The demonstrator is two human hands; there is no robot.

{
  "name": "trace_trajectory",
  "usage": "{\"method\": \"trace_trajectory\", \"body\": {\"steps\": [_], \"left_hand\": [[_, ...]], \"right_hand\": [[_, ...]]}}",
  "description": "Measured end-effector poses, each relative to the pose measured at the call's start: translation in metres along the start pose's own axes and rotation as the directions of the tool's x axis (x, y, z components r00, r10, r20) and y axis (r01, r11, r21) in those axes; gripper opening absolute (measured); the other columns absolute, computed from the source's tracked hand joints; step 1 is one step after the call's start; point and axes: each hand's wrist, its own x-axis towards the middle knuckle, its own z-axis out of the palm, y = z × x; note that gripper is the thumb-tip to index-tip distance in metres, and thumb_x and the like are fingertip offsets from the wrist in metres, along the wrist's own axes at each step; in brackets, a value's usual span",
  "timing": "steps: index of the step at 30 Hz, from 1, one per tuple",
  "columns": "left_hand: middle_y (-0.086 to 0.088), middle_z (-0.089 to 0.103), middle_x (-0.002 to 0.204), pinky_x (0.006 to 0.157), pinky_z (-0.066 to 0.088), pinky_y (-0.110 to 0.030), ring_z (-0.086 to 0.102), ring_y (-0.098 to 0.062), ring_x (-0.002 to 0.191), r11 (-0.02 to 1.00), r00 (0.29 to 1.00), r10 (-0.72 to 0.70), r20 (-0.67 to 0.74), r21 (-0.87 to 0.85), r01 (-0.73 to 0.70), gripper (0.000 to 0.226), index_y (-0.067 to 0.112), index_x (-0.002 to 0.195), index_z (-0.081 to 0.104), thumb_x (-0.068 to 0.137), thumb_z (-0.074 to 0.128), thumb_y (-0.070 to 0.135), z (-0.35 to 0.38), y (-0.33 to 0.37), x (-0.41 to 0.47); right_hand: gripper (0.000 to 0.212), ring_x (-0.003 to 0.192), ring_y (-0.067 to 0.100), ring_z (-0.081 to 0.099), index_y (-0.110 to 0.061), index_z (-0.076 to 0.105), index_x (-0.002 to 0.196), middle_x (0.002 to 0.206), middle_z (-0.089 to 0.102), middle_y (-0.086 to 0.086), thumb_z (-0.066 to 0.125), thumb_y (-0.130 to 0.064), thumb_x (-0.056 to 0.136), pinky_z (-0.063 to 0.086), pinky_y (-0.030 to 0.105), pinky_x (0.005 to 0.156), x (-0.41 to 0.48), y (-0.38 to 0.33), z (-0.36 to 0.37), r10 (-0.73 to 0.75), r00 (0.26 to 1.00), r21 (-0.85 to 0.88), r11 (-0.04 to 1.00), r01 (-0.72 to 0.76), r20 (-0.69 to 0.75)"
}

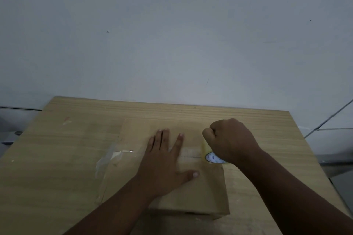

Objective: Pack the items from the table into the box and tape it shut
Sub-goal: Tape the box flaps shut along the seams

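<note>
Step in hand, as a judgement: the taping stage. The box (206, 192) is sitting with its flaps closed near the middle of the table (63, 139), somewhat toward the near edge. A strip of clear tape (114, 155) is running along the box's centre seam and hanging slack over the side that faces the table's left edge.

The left hand (162, 160) is lying flat on the box top, fingers straight and spread, pressing down across the seam. The right hand (229, 139) is clenching the tape roll (212, 158), fingers curled tight round it and knuckles up. It is holding the roll on edge at the end of the seam nearest the table's right edge.

The next move is probably calling for drawing the roll down over that side of the box, severing the tape (no cutter is showing) and smoothing the slack end opposite.
</note>
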Motion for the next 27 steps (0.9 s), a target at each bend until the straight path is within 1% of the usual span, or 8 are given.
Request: {"method": "trace_trajectory", "body": {"steps": [4, 10, 14, 16, 18, 20, 24, 27], "left_hand": [[-0.020, -0.020, 0.166, 0.124, -0.011, -0.047, -0.022, -0.034, 0.154, 1.000, 0.999, 0.020, -0.041, -0.011, -0.020, 0.111, 0.037, 0.157, -0.022, 0.075, 0.021, 0.098, 0.003, -0.001, -0.001], [-0.025, -0.018, 0.166, 0.124, -0.007, -0.054, -0.021, -0.039, 0.153, 0.999, 0.997, 0.038, -0.060, 0.009, -0.037, 0.102, 0.046, 0.154, -0.024, 0.076, 0.017, 0.098, 0.006, 0.002, -0.001], [-0.026, -0.021, 0.164, 0.122, -0.008, -0.056, -0.022, -0.040, 0.152, 1.000, 0.998, 0.007, -0.061, 0.015, -0.006, 0.105, 0.044, 0.154, -0.025, 0.069, 0.002, 0.099, 0.006, 0.009, -0.001], [-0.025, -0.020, 0.165, 0.122, -0.009, -0.056, -0.022, -0.039, 0.152, 1.000, 0.997, -0.001, -0.078, -0.003, 0.001, 0.107, 0.044, 0.154, -0.025, 0.065, -0.002, 0.100, 0.006, 0.010, -0.001], [-0.025, -0.022, 0.165, 0.122, -0.011, -0.055, -0.024, -0.039, 0.152, 1.000, 0.997, -0.007, -0.072, -0.019, 0.006, 0.108, 0.044, 0.154, -0.025, 0.065, 0.000, 0.100, 0.005, 0.011, -0.002], [-0.025, -0.023, 0.164, 0.122, -0.011, -0.056, -0.025, -0.039, 0.151, 1.000, 0.999, -0.014, -0.052, -0.003, 0.014, 0.107, 0.043, 0.154, -0.026, 0.068, 0.004, 0.100, 0.004, 0.013, -0.002], [-0.026, -0.023, 0.164, 0.120, -0.015, -0.058, -0.027, -0.041, 0.150, 0.997, 0.996, -0.071, -0.046, -0.009, 0.070, 0.110, 0.038, 0.157, -0.021, 0.073, 0.019, 0.097, 0.004, 0.023, -0.001], [-0.026, -0.023, 0.164, 0.122, -0.014, -0.055, -0.027, -0.040, 0.151, 0.998, 0.998, -0.054, -0.028, -0.024, 0.053, 0.109, 0.030, 0.158, -0.020, 0.079, 0.024, 0.091, 0.004, 0.035, 0.001]], "right_hand": [[0.040, 0.045, 0.016, 0.032, -0.013, 0.038, 0.052, 0.046, 0.037, 0.000, 0.047, -0.032, 0.086, 0.025, 0.025, 0.047, 0.000, -0.010, 0.000, 0.022, 1.000, -0.066, 0.998, -0.022, 0.001], [0.037, 0.047, 0.015, 0.031, -0.015, 0.036, 0.055, 0.055, 0.043, 0.000, 0.052, -0.031, 0.084, 0.020, 0.026, 0.047, -0.001, -0.020, -0.004, 0.039, 0.997, -0.185, 0.982, -0.028, 0.059], [0.035, 0.049, 0.013, 0.031, -0.017, 0.035, 0.057, 0.057, 0.040, -0.002, 0.034, -0.037, 0.085, 0.021, 0.024, 0.049, 0.001, -0.024, -0.002, -0.005, 0.997, -0.205, 0.979, 0.022, 0.083], [0.039, 0.048, 0.014, 0.033, -0.016, 0.036, 0.055, 0.054, 0.039, -0.001, 0.039, -0.037, 0.088, 0.022, 0.025, 0.049, 0.001, -0.022, -0.002, 0.047, 0.998, -0.157, 0.987, -0.041, 0.035], [0.041, 0.048, 0.014, 0.033, -0.016, 0.035, 0.055, 0.054, 0.039, -0.001, 0.041, -0.040, 0.087, 0.022, 0.025, 0.048, -0.001, -0.022, -0.004, 0.051, 0.998, -0.172, 0.984, -0.044, 0.037], [0.040, 0.050, 0.014, 0.033, -0.016, 0.034, 0.056, 0.058, 0.040, -0.001, 0.037, -0.044, 0.084, 0.022, 0.025, 0.049, -0.003, -0.027, -0.005, 0.015, 0.998, -0.219, 0.976, -0.001, 0.065], [0.043, 0.052, 0.013, 0.040, -0.017, 0.040, 0.056, 0.058, 0.046, -0.001, 0.040, -0.040, 0.093, 0.029, 0.025, 0.052, 0.001, -0.033, -0.005, 0.016, 0.998, -0.217, 0.976, -0.004, 0.053], [0.043, 0.053, 0.011, 0.041, -0.019, 0.043, 0.057, 0.059, 0.048, -0.003, 0.040, -0.040, 0.095, 0.027, 0.023, 0.050, 0.000, -0.033, -0.003, 0.012, 0.999, -0.221, 0.975, -0.001, 0.051]]}}
